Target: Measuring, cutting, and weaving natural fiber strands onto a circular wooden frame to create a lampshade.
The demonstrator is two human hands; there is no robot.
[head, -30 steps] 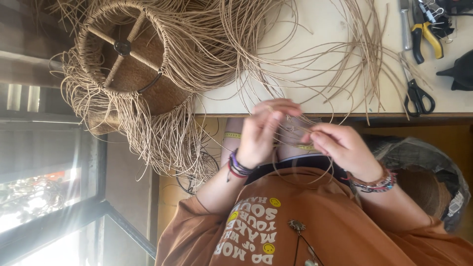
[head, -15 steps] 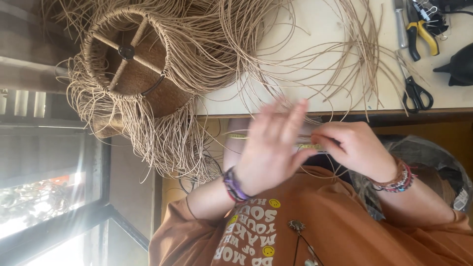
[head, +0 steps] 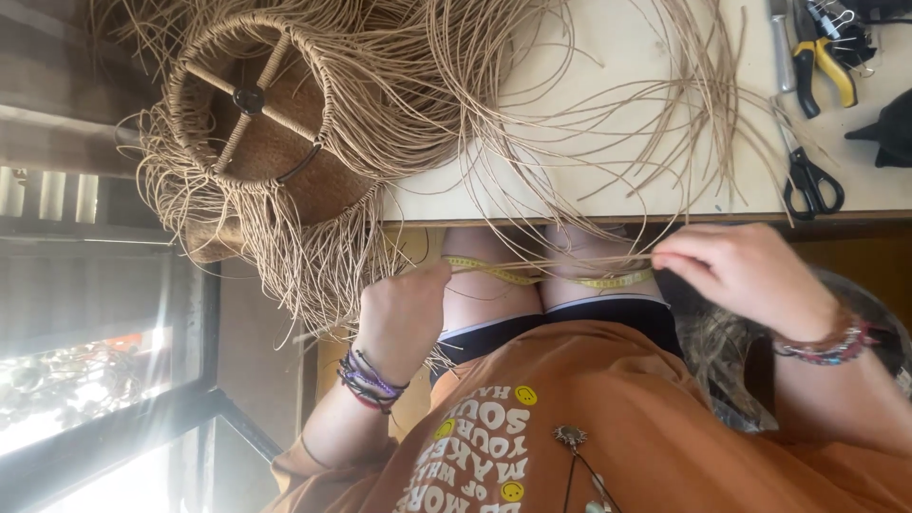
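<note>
Measuring looks to be the step in hand: a yellow measuring tape (head: 551, 277) is stretched taut between the two hands, below the edge of the worktop (head: 608, 104) and over the person's lap. The left hand (head: 404, 313) is clenched in a fist, its grip pinching one end of the tape. The right hand (head: 746, 275) pinches the other end between thumb and fingertips. A thin tan cord strand (head: 570, 258) seems to run along the tape from one grip to the other, though I cannot tell whether each hand has it pinched together with the tape.

Above and outward from the left grip, a round woven frame (head: 256, 123) wrapped in loose cord hangs partly over the worktop's end, its fringe falling close beside that hand. Above the right grip, on the worktop, lie black-handled scissors (head: 807, 176), near; yellow-handled pliers (head: 822, 57) lie farther off.

By my judgement, the next move calls for both grips to hold firm, so that tape and strand stay straight and level while the length is read, and for one hand to mark the spot on the cord without letting it slip.
</note>
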